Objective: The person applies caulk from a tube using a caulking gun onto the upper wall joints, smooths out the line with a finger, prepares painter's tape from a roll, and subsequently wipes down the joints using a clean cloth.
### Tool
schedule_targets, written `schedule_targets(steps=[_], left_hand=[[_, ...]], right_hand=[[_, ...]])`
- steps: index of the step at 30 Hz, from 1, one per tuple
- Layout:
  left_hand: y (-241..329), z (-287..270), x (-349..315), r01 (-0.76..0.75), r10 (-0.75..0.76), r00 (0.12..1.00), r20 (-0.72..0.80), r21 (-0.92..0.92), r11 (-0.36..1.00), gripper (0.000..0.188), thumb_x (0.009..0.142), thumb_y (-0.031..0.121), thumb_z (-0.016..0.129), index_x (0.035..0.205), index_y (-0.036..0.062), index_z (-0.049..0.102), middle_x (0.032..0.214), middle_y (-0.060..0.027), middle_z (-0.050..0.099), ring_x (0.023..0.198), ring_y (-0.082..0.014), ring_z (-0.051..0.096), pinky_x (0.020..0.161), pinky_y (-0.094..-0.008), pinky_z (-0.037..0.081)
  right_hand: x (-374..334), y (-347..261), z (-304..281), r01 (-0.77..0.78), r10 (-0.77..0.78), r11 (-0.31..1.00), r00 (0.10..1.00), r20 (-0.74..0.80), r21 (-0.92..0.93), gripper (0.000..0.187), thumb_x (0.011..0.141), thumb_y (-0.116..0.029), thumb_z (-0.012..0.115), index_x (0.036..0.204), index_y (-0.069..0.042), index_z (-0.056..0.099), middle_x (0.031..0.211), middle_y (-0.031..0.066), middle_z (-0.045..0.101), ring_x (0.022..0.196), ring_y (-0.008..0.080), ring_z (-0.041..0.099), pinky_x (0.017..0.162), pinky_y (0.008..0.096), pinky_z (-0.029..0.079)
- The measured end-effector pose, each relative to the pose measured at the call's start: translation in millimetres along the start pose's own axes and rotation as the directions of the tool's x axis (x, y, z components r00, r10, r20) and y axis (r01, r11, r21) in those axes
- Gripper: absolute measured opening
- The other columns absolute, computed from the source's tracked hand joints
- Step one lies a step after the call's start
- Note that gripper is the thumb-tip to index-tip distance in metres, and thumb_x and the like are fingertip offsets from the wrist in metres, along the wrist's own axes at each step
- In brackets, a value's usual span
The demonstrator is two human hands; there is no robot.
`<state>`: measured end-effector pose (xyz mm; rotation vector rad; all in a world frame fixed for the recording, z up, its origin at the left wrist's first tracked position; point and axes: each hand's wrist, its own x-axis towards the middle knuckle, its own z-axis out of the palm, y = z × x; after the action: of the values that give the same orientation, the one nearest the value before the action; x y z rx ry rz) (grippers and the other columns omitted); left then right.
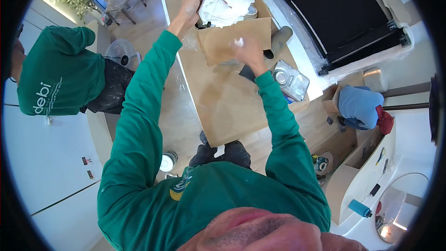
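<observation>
Head view: the left hand [191, 5] is curled on the edge of a white sheet [227, 1] bunched in an open box [234, 37]. The right hand [248, 51] pinches the box's front flap, just below the sheet, fingers mostly closed.

At the top middle of the frame, the left hand [189, 7] grips the edge of a crumpled white plastic sheet [227, 1] inside an open brown cardboard box [234, 39]. The right hand [248, 52] touches the box's front flap. Another person in a green hooded top [58, 69] bends over at the left.
</observation>
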<state>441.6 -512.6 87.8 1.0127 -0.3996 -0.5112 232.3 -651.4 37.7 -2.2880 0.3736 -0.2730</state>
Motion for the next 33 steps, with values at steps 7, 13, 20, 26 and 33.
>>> schedule_targets(steps=[7,13,20,26,33], left_hand=[[-13,-10,1,-0.039,0.023,0.998,0.051,0.342,0.939,0.013,0.081,0.006,0.061,0.086,-0.0011,0.071,0.088,-0.0043,0.070,0.075,-0.0102,0.057,0.066,-0.0283,0.045],[40,8,24,-0.257,0.284,0.957,0.062,0.636,0.728,0.022,0.083,0.012,0.061,0.093,-0.0047,0.073,0.098,-0.0075,0.073,0.090,-0.0158,0.063,0.084,-0.0289,0.048],[18,22,13,-0.268,0.196,0.947,0.253,0.962,0.055,0.047,0.084,0.045,0.068,0.098,-0.0004,0.071,0.084,-0.0168,0.069,0.080,-0.0200,0.065,0.073,-0.0359,0.051],[-33,29,-148,0.129,-0.127,0.991,-0.036,0.469,0.874,0.035,0.073,0.008,0.081,0.101,-0.0071,0.068,0.096,-0.0092,0.072,0.083,-0.0185,0.069,0.074,-0.0319,0.054],[-50,-54,-245,0.121,0.069,0.918,-0.391,0.441,0.889,0.038,0.073,0.000,0.072,0.105,-0.0157,0.062,0.099,-0.0197,0.070,0.083,-0.0246,0.070,0.074,-0.0341,0.056]], right_hand=[[53,-23,-9,-0.024,0.167,0.584,0.982,-0.091,0.811,0.044,0.091,-0.023,0.069,0.120,0.009,0.059,0.099,0.0140,0.070,0.085,0.0220,0.071,0.066,0.0324,0.060],[33,10,-28,-0.013,0.294,0.608,0.932,-0.210,0.794,0.040,0.094,-0.021,0.065,0.114,0.013,0.060,0.102,0.0201,0.069,0.081,0.0271,0.072,0.060,0.0363,0.064],[-28,-7,-49,-0.028,0.336,0.549,0.923,-0.190,0.835,0.037,0.093,-0.022,0.066,0.114,0.009,0.063,0.101,0.0161,0.070,0.080,0.0229,0.072,0.055,0.0314,0.061],[-97,-1,-7,-0.211,0.273,0.638,0.961,0.039,0.741,0.042,0.096,-0.029,0.062,0.119,0.005,0.060,0.097,0.0118,0.070,0.086,0.0239,0.072,0.062,0.0323,0.058],[-176,128,127,0.034,-0.025,0.951,0.999,0.034,-0.307,0.028,0.075,-0.011,0.062,0.100,-0.010,0.074,0.112,0.0158,0.068,0.074,0.0369,0.067,0.069,0.0460,0.054]])
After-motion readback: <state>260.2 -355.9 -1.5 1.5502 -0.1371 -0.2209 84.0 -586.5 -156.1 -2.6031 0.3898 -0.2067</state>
